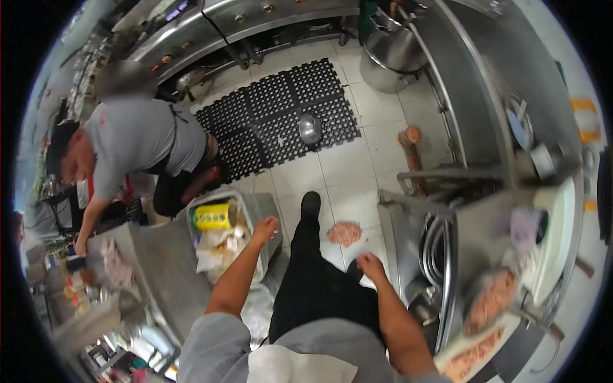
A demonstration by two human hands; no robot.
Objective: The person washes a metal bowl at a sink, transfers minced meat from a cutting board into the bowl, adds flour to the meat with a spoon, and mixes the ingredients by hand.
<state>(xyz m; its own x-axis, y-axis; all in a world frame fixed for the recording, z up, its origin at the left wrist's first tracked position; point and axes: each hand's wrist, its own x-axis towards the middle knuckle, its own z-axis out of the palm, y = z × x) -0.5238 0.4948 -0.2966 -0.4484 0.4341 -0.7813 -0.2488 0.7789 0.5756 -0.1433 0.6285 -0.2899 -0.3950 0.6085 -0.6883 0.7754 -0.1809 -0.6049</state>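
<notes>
My left hand (266,229) is raised over the right edge of a grey bin (263,258), its fingers somewhat spread and nothing visible in it. My right hand (370,265) hangs in front of my right thigh; its fingers are curled and too small to make out, and I cannot tell whether it holds anything. A pile of pinkish chopped meat (345,233) lies on the tiled floor between my two hands, beside my black shoe (311,205). The bin holds a yellow-green package (212,217) and crumpled wrappers.
A co-worker (143,137) leans over the counter at left. A black rubber mat (262,115) bears a metal bowl (310,129). A large pot (389,64) stands at the back. At right, a steel sink unit (399,236) and trays of meat (495,300).
</notes>
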